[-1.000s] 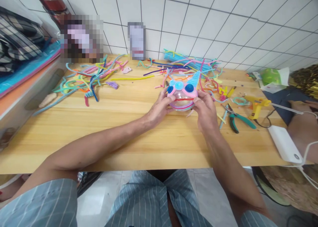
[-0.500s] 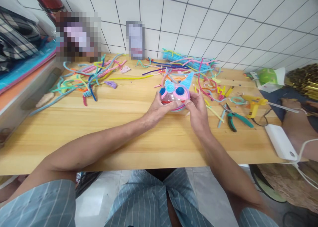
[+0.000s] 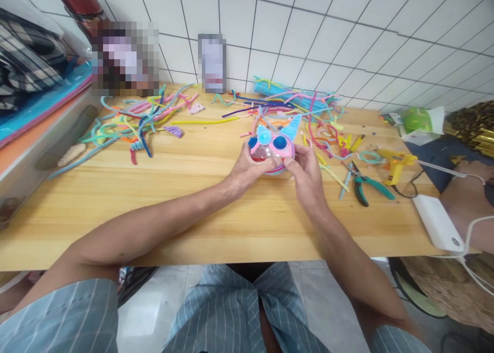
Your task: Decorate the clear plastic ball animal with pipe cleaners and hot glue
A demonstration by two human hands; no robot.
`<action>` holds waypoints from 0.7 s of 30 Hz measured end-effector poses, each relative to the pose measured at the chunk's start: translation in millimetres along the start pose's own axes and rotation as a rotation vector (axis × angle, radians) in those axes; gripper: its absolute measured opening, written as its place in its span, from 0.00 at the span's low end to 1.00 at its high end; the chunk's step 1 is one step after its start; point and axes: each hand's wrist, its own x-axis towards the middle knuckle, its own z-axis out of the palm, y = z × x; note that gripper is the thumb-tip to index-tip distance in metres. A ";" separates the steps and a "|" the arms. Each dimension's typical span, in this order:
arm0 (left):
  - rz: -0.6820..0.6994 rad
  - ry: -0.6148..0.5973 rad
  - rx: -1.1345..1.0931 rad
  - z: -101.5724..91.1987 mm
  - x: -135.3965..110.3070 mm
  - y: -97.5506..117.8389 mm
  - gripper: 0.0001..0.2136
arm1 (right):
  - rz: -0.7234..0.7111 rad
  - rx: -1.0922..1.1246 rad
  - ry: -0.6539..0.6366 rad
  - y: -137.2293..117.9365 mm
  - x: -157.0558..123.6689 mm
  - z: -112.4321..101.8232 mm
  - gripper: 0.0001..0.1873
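Observation:
A small pipe-cleaner craft (image 3: 270, 146) is held between both hands over the middle of the table. It has a clear, shiny rounded front, pink edging, dark blue discs, a light blue coil and a pointed light blue horn or ear. My left hand (image 3: 250, 165) grips its left side, the thumb laid along the lower front. On the right side, my right hand (image 3: 304, 168) holds it with the thumb pressed at the lower edge. The fingers behind the craft are partly hidden.
Loose pipe cleaners (image 3: 142, 113) lie at left, with more beside a light blue bundle (image 3: 309, 95) at the back. Green-handled pliers (image 3: 366, 186), a yellow glue gun (image 3: 395, 162) and a white power bank (image 3: 438, 222) lie at right. Another person's arm (image 3: 469, 198) rests at the right edge.
The view has shifted very slightly. Both hands keep their grip on the craft, with hardly any movement; the right thumb has moved a little. The other person's arm at right has shifted slightly.

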 end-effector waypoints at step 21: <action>0.025 -0.073 0.069 -3.1 -3.1 4.6 0.33 | 0.123 0.279 0.078 5.3 8.1 -5.0 0.18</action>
